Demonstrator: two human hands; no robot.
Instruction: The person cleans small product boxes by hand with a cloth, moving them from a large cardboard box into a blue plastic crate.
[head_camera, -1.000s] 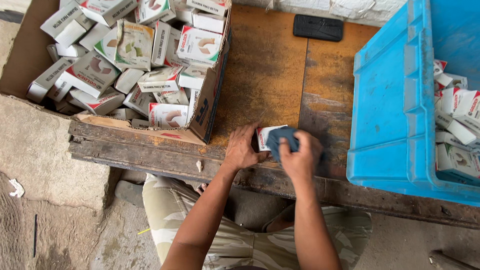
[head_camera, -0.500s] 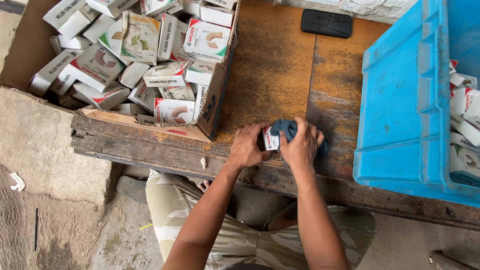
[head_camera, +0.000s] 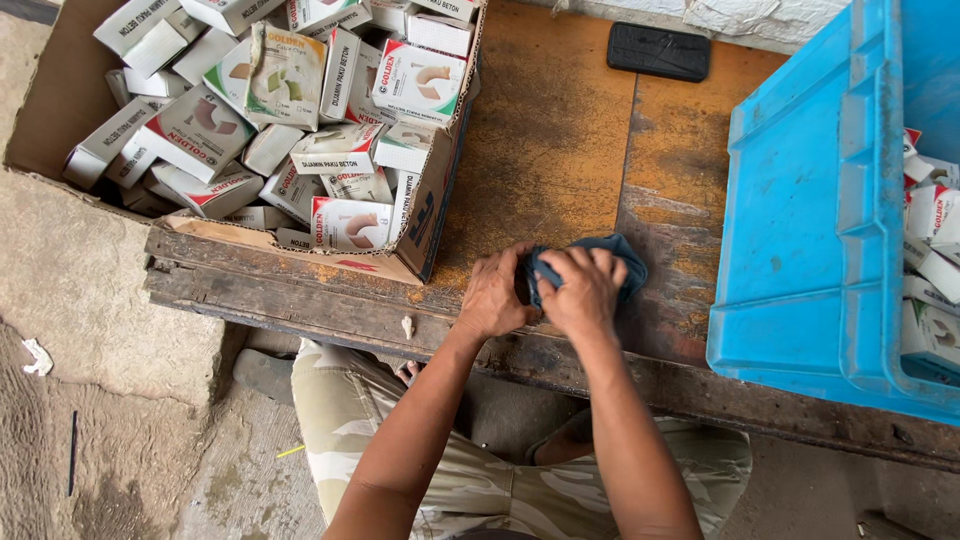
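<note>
Blue cloth, two hands (both pressing), one bench

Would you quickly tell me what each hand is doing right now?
Left hand: fingers curled against the bench beside the cloth; what they grip is hidden.
Right hand: closed on the dark blue cloth, pressing down.

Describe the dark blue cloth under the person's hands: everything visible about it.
The cloth is a dark blue-grey rag of soft, crumpled fabric. It lies bunched on the worn wooden bench, between the cardboard box and the blue plastic crate. The right hand presses down on it, covering most; a rounded edge shows beyond the fingers. The left hand meets its left side. Whatever lies beneath is hidden.
</note>
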